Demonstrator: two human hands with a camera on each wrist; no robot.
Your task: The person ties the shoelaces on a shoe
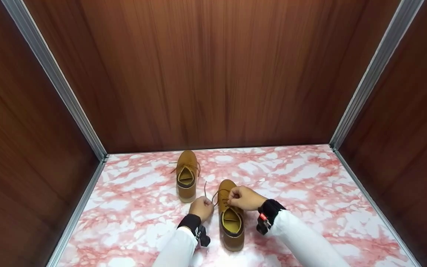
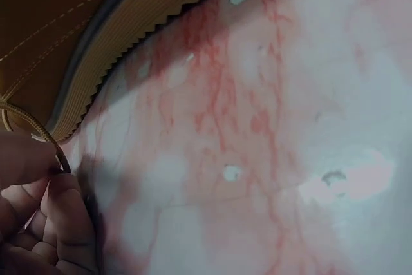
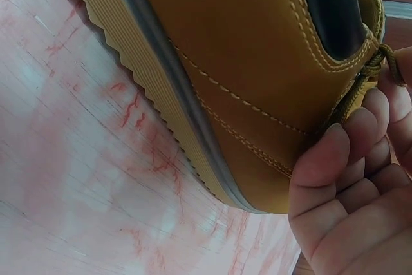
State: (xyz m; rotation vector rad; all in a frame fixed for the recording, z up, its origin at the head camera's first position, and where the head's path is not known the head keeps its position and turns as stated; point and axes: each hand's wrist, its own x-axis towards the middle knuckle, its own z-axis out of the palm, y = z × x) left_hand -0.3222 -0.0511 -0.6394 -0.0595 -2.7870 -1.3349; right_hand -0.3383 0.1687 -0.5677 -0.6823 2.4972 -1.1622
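Observation:
A tan lace-up shoe (image 1: 232, 243) stands on the tabletop, toe pointing away, between the two hands. To its left, my left hand (image 1: 201, 208) pinches a brown shoelace (image 2: 46, 129) between thumb and forefinger, and a loose end rises beyond the fingers. My right hand (image 1: 247, 198) is over the laced front from the right side. In the right wrist view its fingertips grip the lace (image 3: 389, 62) beside a knot at the shoe's opening; part of the lace is hidden by the fingers. A second tan shoe (image 1: 186, 191) stands farther back on the left, its laces hanging loose.
The tabletop (image 1: 302, 193) has a red-and-white marbled surface. Dark wood panels (image 1: 213, 74) close it in at the back and both sides, with grey metal strips (image 1: 59, 83) at the corners.

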